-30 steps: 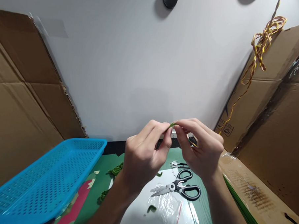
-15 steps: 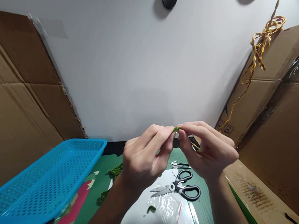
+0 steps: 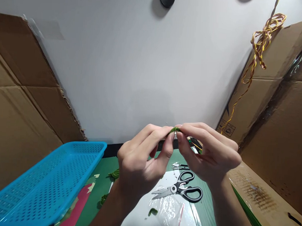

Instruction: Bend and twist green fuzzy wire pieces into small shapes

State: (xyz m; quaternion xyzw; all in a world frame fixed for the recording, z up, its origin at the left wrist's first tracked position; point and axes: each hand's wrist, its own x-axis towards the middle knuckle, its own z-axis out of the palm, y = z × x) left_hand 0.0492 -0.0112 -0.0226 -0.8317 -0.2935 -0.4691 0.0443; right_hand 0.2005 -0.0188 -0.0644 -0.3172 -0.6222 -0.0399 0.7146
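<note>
My left hand (image 3: 141,159) and my right hand (image 3: 209,152) are raised above the table, fingertips meeting. Between thumbs and forefingers both pinch a small green fuzzy piece (image 3: 174,129). Green and yellow strands (image 3: 195,145) show inside my right palm. Below the hands lie black-handled scissors (image 3: 181,189) on a clear plastic bag (image 3: 169,210), with small black snips (image 3: 180,166) just behind them.
A blue perforated basket (image 3: 45,185) stands at the left on the green mat (image 3: 100,187). Green scraps (image 3: 114,174) lie on the mat. Cardboard sheets (image 3: 21,97) flank both sides; a yellow twisted cord (image 3: 258,51) hangs over the right cardboard (image 3: 279,98). A white wall is behind.
Both hands stay pinched on the green piece; they shifted slightly left and the fingers worked it a little. The view tilted slightly.
</note>
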